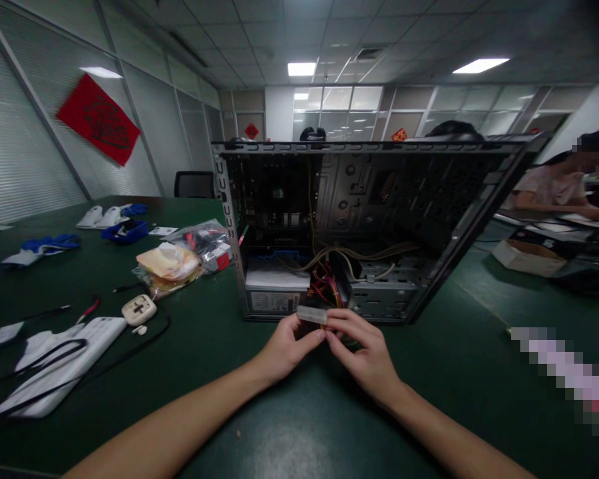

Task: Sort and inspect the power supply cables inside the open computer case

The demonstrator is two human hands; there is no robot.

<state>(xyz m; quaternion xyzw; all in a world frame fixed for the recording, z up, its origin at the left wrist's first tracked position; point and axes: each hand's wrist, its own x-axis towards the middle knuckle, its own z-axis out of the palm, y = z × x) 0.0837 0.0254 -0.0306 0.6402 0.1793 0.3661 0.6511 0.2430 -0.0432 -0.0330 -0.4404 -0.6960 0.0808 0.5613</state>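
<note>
Between both hands is a whitish, translucent multi-pin power connector (312,315), with yellowish wire just below it. My left hand (285,347) grips its left end, thumb and fingers closed. At its right end my right hand (362,342) pinches with thumb and fingers. Directly behind them stands an opened computer case (379,189), its inside facing me. A power supply (274,299) sits at its lower left. Coloured cables (328,283) bunch beside that unit, and paler cables run across the case. The fingers partly hide the wires under the connector.
On the left of the green table (299,426) lie a white power strip (70,366), black cords, a cream earbud case (139,309), plastic bags (172,266) and blue-white gloves (44,247). To the right are an open cardboard box (526,258) and a seated person (554,186).
</note>
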